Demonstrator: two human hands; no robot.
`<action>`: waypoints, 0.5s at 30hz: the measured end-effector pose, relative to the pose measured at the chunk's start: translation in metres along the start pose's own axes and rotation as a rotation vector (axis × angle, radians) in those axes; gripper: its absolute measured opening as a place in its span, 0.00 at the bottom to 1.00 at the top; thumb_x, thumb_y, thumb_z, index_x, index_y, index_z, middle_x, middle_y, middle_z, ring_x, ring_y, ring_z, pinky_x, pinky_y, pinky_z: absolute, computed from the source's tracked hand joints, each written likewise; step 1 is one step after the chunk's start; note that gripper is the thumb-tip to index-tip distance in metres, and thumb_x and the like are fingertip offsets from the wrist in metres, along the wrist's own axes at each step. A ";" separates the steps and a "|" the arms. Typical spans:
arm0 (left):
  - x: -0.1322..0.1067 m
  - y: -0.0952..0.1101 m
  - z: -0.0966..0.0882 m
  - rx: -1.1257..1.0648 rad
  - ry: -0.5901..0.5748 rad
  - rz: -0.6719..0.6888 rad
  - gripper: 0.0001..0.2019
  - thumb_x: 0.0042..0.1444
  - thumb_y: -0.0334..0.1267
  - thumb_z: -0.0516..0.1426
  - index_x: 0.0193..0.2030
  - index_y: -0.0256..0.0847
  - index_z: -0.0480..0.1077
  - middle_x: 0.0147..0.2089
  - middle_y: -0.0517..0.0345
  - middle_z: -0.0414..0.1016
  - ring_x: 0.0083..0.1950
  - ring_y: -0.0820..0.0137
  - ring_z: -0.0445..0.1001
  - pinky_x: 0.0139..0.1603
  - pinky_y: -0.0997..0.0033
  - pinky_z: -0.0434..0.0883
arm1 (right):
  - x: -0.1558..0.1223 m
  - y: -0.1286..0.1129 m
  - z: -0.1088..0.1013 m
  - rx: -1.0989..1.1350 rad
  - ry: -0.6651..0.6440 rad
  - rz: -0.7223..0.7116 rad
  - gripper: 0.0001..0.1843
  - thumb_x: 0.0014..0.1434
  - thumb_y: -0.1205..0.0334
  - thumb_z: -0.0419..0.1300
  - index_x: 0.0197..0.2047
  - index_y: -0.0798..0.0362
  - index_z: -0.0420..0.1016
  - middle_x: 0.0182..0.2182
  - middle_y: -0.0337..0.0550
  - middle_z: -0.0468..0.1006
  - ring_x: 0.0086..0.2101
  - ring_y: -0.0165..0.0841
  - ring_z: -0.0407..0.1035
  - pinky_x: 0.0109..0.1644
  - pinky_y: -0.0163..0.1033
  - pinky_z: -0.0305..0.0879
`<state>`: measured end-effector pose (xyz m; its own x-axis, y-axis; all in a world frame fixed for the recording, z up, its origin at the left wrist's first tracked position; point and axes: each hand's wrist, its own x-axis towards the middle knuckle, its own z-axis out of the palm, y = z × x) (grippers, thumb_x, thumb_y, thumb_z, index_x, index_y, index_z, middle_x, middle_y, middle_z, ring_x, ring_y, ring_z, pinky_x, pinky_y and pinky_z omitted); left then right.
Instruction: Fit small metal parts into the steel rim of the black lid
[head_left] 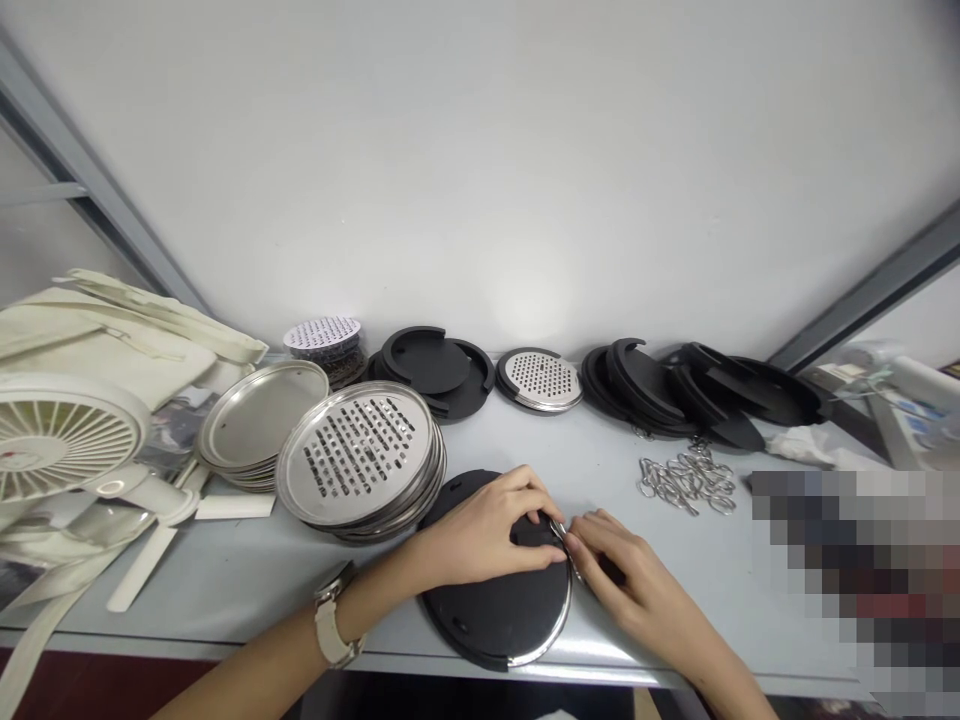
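Observation:
A round black disc (499, 610) with a shiny metal edge along its right side lies near the table's front edge. My left hand (499, 525) reaches over it, thumb and fingers closed around a small silver metal clip (558, 530) at the disc's right rim. From the right, my right hand (637, 580) pinches the same clip with thumb and forefinger. The fingers partly hide the clip, so I cannot tell whether it is attached to the disc. Farther right lies a pile of similar wire clips (686, 480).
Stacked metal discs with slotted faces (360, 455) stand left of the black disc, beside plain metal plates (262, 415). Black ring-edged discs (431, 365) and more black parts (652, 385) line the wall. A white fan (67, 435) and pale bag (112, 330) occupy the left.

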<state>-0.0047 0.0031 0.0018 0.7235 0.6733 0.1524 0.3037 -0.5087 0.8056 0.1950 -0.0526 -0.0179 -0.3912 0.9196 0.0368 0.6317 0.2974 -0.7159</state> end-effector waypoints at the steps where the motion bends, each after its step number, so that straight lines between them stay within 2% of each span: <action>1: 0.000 0.000 0.000 -0.003 -0.001 -0.002 0.12 0.54 0.39 0.61 0.45 0.40 0.72 0.45 0.56 0.69 0.44 0.70 0.71 0.48 0.71 0.68 | 0.000 0.000 0.000 0.001 0.000 0.000 0.18 0.71 0.57 0.43 0.28 0.51 0.58 0.26 0.37 0.66 0.32 0.35 0.62 0.38 0.40 0.58; 9: 0.000 -0.002 0.002 -0.028 0.001 -0.008 0.11 0.55 0.39 0.61 0.44 0.40 0.72 0.45 0.57 0.68 0.44 0.71 0.72 0.49 0.71 0.69 | -0.002 0.002 0.002 0.022 0.010 0.038 0.20 0.71 0.55 0.42 0.27 0.50 0.56 0.25 0.36 0.63 0.30 0.34 0.61 0.36 0.38 0.57; 15: 0.001 -0.002 0.002 -0.030 0.007 -0.022 0.10 0.53 0.40 0.63 0.40 0.39 0.69 0.43 0.58 0.68 0.42 0.72 0.71 0.45 0.71 0.69 | -0.003 0.002 0.002 0.043 0.016 0.056 0.19 0.71 0.55 0.41 0.29 0.50 0.58 0.27 0.36 0.64 0.30 0.32 0.62 0.36 0.37 0.57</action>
<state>-0.0040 0.0040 -0.0010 0.7123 0.6880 0.1389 0.3002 -0.4775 0.8258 0.1956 -0.0552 -0.0205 -0.3449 0.9386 0.0063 0.6228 0.2339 -0.7466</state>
